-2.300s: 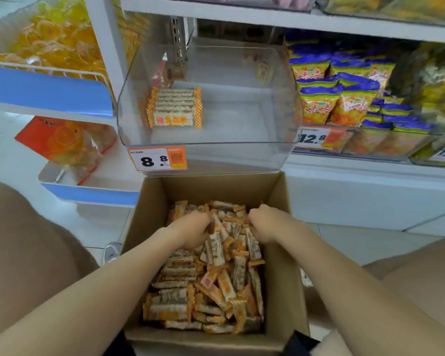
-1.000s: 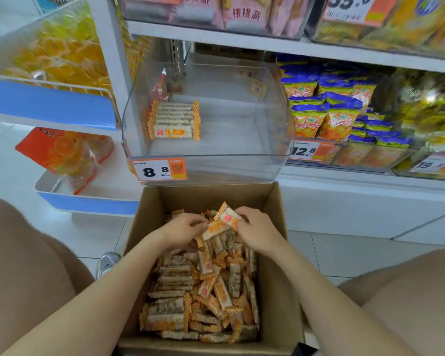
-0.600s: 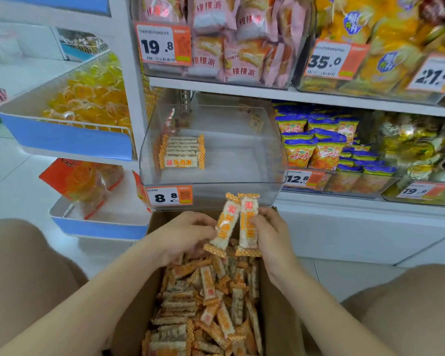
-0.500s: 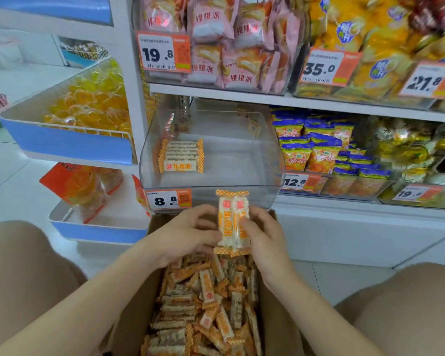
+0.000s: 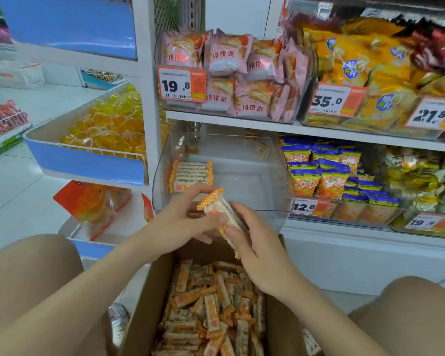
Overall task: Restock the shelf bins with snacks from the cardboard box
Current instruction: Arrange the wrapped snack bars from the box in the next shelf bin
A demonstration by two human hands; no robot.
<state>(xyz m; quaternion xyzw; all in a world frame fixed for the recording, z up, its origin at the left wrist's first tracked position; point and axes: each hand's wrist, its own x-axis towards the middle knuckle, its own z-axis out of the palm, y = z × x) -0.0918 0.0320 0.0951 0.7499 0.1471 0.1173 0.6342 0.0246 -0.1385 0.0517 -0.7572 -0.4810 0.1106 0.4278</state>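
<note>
Snack bars (image 5: 225, 214) lifted above cardboard box (image 5: 149, 304), left hand (image 5: 180, 224), right hand (image 5: 260, 253) pinching them — tiled floor (image 5: 18, 196)

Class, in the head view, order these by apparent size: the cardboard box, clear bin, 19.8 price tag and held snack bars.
1. cardboard box, though nearest and cropped.
2. clear bin.
3. 19.8 price tag and held snack bars: too alike to rank.

Bright, even light with soft shadows. Pale glare on the bin (image 5: 254, 176). The top right corner is blurred and the edges bend.
</note>
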